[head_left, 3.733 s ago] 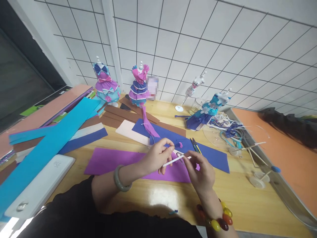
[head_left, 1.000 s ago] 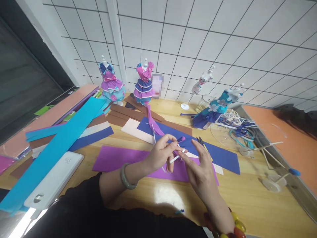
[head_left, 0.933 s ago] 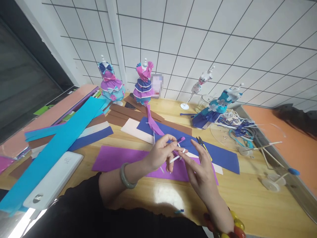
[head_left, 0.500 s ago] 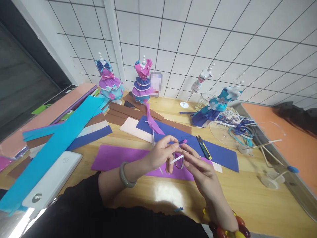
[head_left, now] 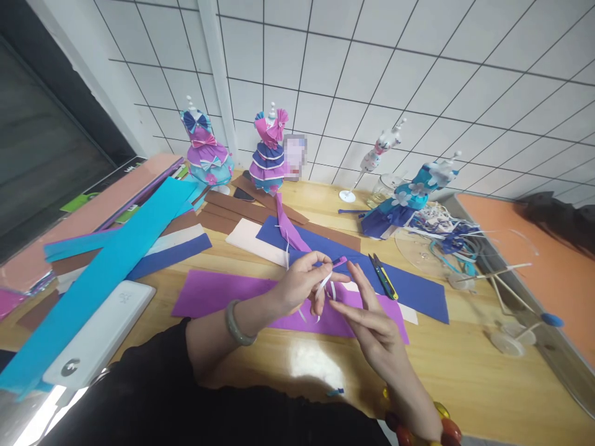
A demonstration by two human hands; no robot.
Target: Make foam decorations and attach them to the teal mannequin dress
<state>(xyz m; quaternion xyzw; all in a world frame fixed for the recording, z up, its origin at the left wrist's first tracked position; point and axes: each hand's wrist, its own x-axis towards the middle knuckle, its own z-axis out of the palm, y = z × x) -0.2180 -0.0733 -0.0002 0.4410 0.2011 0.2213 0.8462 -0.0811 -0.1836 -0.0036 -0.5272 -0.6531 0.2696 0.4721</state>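
My left hand (head_left: 300, 285) is closed in a pinch on a narrow white strip (head_left: 323, 282), which loops down around its fingers. A small folded purple piece (head_left: 341, 260) sticks out at the same fingertips. My right hand (head_left: 376, 325) is just to the right, its fingers extended and apart. One of its fingertips is close to the end of the strip; whether they touch I cannot tell. Below both hands lies a wide purple sheet (head_left: 218, 298). A navy sheet (head_left: 418, 294) is beyond it, with black-and-yellow snips (head_left: 383, 276) resting on top.
Dressed mini mannequins (head_left: 207, 152) stand along the tiled wall, near a bare-shouldered one on a stand (head_left: 347, 196). Coloured strips (head_left: 134, 254) and a white device (head_left: 106, 328) lie at left. At right are tangled ribbon scraps (head_left: 446, 229) and thin sticks on round bases (head_left: 511, 341).
My right hand has drawn back slightly from the left, and its fingers have spread. The white strip now hangs more steeply from my left hand, which stays nearly in place.
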